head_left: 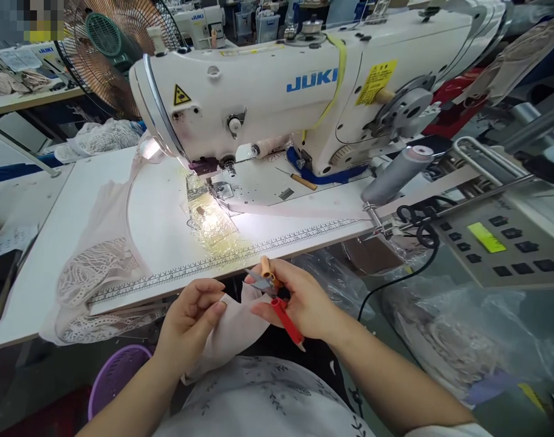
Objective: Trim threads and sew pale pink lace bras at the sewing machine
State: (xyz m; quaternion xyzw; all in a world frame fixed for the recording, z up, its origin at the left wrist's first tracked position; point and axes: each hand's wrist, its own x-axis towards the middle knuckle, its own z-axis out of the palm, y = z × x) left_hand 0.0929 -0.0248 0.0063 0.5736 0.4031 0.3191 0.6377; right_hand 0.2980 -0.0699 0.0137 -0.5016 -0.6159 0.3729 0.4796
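Note:
My left hand is closed, pinching the edge of a thin, pale fabric piece between thumb and fingers. The fabric hangs over my lap, just off the table's front edge. In my right hand is a pair of small scissors with one red and one orange handle part. Their metal blades point left, close to the top of the fabric; whether they touch it I cannot tell. My right thumb and fingers also lie against the fabric's right side.
A white sewing machine stands behind the table edge, its lamp lit. Pale lace garments drape over the table's left front. A ruler strip runs along the edge. At right are a thread cone and control box; a purple basket sits below left.

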